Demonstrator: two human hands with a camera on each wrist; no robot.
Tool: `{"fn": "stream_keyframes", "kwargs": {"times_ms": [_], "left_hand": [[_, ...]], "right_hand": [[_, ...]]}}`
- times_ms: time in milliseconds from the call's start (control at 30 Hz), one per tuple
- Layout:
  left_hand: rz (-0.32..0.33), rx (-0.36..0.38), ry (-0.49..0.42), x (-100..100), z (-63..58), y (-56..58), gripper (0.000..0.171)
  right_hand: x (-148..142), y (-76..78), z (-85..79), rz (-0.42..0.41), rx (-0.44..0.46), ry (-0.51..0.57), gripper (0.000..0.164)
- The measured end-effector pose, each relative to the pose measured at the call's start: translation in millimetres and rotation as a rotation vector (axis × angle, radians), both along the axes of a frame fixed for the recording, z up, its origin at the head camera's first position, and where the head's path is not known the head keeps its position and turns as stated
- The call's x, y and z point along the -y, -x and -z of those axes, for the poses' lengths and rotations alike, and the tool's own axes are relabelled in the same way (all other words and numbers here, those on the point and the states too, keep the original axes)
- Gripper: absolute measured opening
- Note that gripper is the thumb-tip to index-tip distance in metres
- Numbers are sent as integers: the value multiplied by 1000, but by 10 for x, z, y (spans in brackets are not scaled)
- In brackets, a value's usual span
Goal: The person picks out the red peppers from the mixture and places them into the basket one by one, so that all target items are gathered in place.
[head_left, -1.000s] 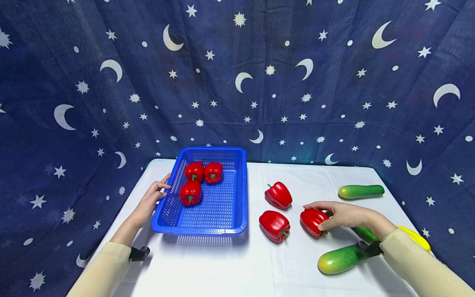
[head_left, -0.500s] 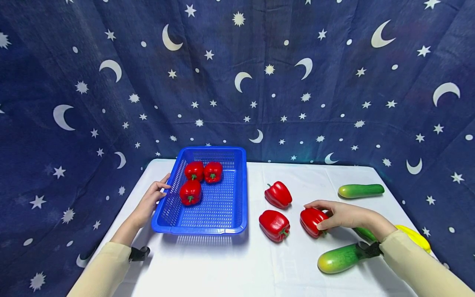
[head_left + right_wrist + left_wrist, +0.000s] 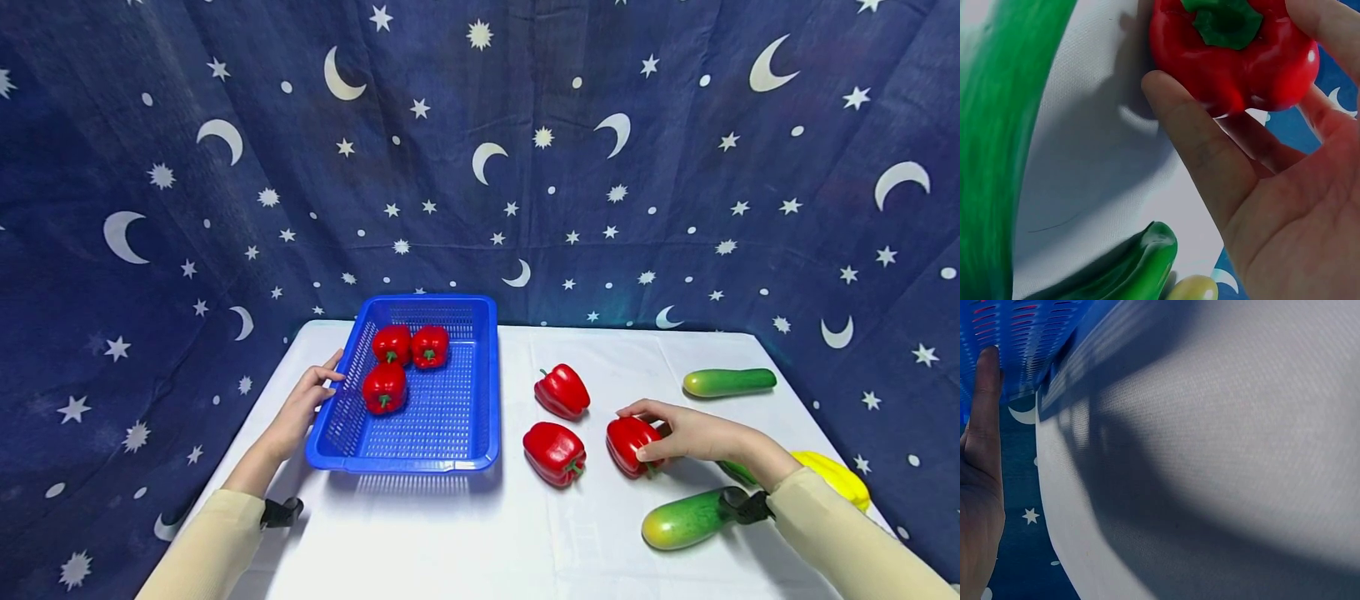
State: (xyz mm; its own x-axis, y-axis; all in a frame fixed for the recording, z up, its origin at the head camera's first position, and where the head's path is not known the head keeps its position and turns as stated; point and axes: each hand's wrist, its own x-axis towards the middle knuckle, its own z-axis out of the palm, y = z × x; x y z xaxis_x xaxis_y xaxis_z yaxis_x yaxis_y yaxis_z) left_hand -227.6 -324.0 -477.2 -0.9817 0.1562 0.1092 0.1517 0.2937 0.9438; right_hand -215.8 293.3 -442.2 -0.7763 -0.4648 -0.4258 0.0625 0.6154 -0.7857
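Observation:
In the head view my left hand (image 3: 298,410) rests its extended fingers against the left side of a blue plastic basket (image 3: 491,392). The left wrist view shows one straight finger (image 3: 987,394) touching the basket's slotted outer wall. Three red bell peppers (image 3: 385,388) lie in the basket's left part. On the right, my right hand (image 3: 697,433) holds another red bell pepper (image 3: 628,447) on the white table, thumb on the near side and fingers on the far side. The right wrist view shows that pepper's green stem end up close. Two more bell peppers, one near (image 3: 555,454) and one farther back (image 3: 562,392), lie between the basket and this hand.
A green cucumber-like vegetable (image 3: 684,523) lies below the right wrist, another (image 3: 729,382) toward the back right. Under the right forearm, a green piece (image 3: 738,472) and a yellow vegetable (image 3: 836,479) are partly hidden. A starry blue curtain (image 3: 480,208) hangs behind the table.
The head view has shifted very slightly. My right hand keeps its hold on the bell pepper with barely any movement, and the left hand stays at the basket.

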Motion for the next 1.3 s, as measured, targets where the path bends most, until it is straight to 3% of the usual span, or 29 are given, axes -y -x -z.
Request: {"fn": "stream_keyframes", "kwargs": {"times_ms": [667, 1033, 1300], "left_hand": [[-8, 10, -2, -9, -12, 6, 28], [-3, 7, -9, -4, -21, 2, 28], [-2, 18, -38, -20, -56, -25, 29]], "right_hand": [[31, -31, 20, 61, -51, -138, 71], [60, -43, 30, 105, -34, -121, 72], [21, -65, 17, 58, -28, -33, 73]]}}
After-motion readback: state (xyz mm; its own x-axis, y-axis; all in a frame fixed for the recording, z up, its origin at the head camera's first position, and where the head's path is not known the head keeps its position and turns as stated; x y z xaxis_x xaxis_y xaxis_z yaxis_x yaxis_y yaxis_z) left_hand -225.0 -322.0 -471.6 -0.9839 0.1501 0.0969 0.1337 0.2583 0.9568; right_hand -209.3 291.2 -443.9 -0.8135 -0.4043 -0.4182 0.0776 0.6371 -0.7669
